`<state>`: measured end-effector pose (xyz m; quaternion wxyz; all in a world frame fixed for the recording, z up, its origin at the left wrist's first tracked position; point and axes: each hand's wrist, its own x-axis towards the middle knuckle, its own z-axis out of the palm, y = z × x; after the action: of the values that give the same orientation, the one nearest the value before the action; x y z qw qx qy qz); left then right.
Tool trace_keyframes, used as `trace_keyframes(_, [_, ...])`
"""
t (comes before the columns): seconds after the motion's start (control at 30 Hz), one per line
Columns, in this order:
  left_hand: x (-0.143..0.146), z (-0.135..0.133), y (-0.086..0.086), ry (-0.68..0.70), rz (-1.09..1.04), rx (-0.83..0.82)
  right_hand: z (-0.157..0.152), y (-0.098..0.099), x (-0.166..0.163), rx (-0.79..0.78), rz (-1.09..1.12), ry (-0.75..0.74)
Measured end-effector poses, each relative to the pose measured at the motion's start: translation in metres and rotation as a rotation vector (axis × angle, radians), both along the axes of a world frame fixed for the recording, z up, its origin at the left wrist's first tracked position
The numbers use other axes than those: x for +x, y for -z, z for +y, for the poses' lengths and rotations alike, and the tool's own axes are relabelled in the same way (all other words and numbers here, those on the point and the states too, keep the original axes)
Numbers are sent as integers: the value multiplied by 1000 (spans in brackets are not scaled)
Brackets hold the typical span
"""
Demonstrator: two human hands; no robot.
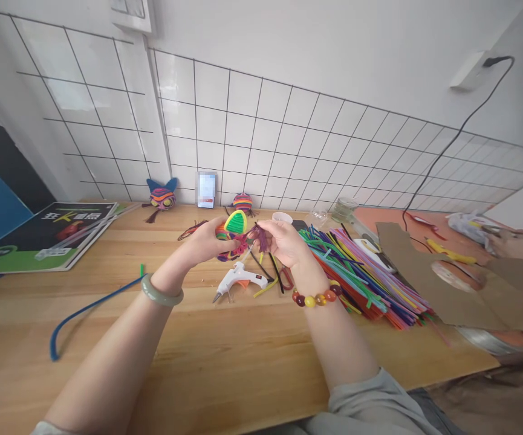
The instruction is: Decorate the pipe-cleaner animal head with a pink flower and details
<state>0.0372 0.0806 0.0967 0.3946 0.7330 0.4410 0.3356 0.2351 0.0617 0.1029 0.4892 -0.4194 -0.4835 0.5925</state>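
Note:
My left hand point(205, 241) is closed round a multicoloured yarn-wrapped craft figure point(228, 256), partly hidden by my fingers. A green ear with a yellow rim point(236, 223) sticks up from it. Beside it, my right hand point(283, 240) pinches a dark purple yarn tassel point(262, 237) close to the figure's right side. Whether the tassel is joined to the figure I cannot tell. Below both hands a white glue gun point(241, 279) lies on the wooden table point(207, 344), its nozzle pointing to the lower left.
Pipe cleaners point(361, 272) in several colours lie heaped at right, near cut cardboard point(418, 272). A blue pipe cleaner point(89, 305) lies at left. Along the wall stand a blue-eared yarn figure point(162, 194), a phone point(206, 190) and a striped yarn ball point(242, 203). Another person's hand point(517, 246) is far right.

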Motion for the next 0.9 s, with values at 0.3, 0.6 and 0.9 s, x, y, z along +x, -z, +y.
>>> trace_keyframes(0.3, [-3,1,-1,-26,-7,-15,3,8,-2,128,-145,208])
trace_keyframes(0.6, [-3,-3,-5,-42,-7,-13,3,5,4,30,7,99])
trace_keyframes(0.9, [-6,6,3,1,-43,-69,-2,0,13,46,-18,-59])
